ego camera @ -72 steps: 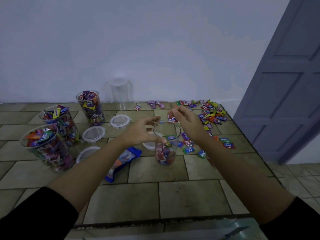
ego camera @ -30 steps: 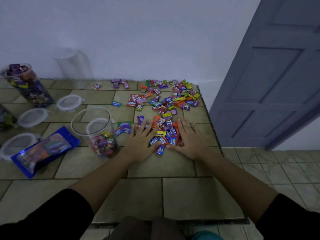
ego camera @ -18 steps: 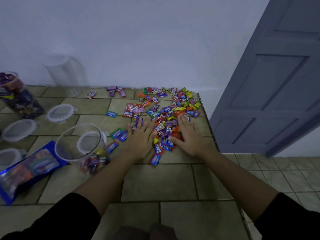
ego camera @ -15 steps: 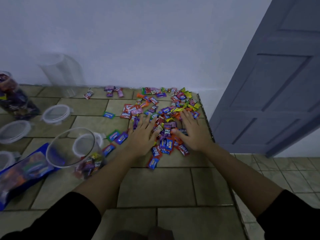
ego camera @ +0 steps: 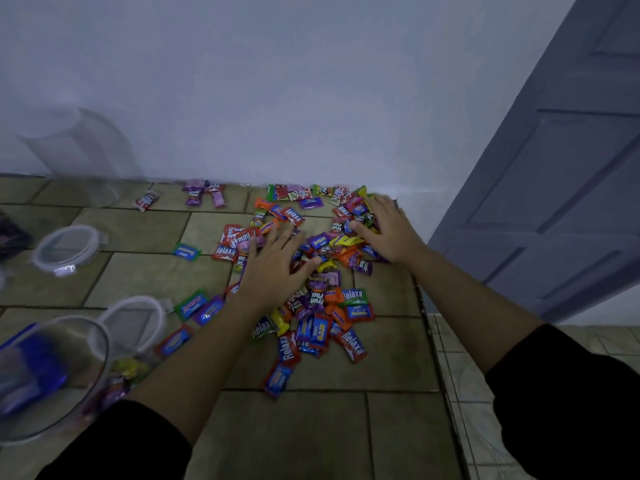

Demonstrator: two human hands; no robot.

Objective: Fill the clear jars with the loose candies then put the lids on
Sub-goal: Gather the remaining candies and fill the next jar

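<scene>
A heap of loose wrapped candies (ego camera: 320, 306) covers the tiled counter towards its right end. My left hand (ego camera: 277, 268) lies flat on the heap's left side with fingers spread. My right hand (ego camera: 384, 230) rests on the candies near the far right corner, fingers extended. A clear jar (ego camera: 52, 375) with a few candies at its bottom stands at the near left, blurred. Two white-rimmed lids (ego camera: 67, 249) (ego camera: 133, 323) lie on the counter. An empty clear jar (ego camera: 79, 154) stands at the back left against the wall.
The counter's right edge (ego camera: 424, 306) drops to a tiled floor beside a grey-blue door (ego camera: 554, 185). A blue packet (ego camera: 24, 368) shows through the near jar. The dark edge of a filled jar (ego camera: 10, 237) sits at far left. A few stray candies (ego camera: 204, 195) lie by the wall.
Both hands have slid farther away over the candy heap; my right hand went towards the far right corner. A trail of candies lies pulled towards me. The view has shifted right and closer.
</scene>
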